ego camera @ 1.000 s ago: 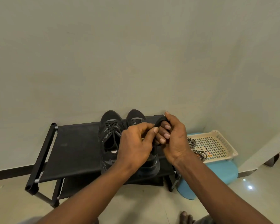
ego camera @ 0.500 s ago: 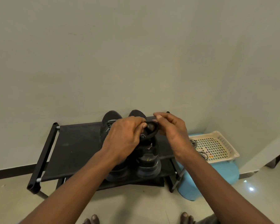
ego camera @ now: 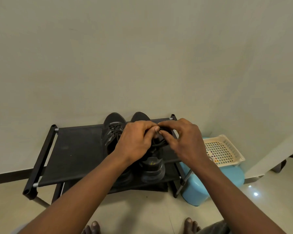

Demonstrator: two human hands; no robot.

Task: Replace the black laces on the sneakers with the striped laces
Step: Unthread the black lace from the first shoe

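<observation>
- Moved since half a second ago: fingertips of both hands have drawn together until they meet, closing the loop of lace that showed between them; the left hand has shifted right, uncovering the lacing of the left sneaker.
- Left hand (ego camera: 135,142): over the right sneaker, fingers curled, grip pinching the black lace (ego camera: 159,144) at thumb and forefinger.
- Right hand (ego camera: 187,141): opposite the left, fingertips touching it, grip narrow and pinched on the same black lace.
- Right sneaker (ego camera: 152,169): black, on the shoe rack, heel toward the person; upper mostly hidden under the hands.
- Left sneaker (ego camera: 112,132): black, just beside the right one, toe to the wall, black lacing in place.
- Shoe rack (ego camera: 74,149): black, two tiers, against the wall; both sneakers on the top tier.
- Basket (ego camera: 227,149): cream, perforated, on top of the blue stool (ego camera: 198,190), just right of the rack.
- Striped laces (ego camera: 210,158): at the basket's near corner, almost wholly hidden behind the right wrist.
- Bare toes (ego camera: 93,227): on the pale floor at the bottom edge.
</observation>
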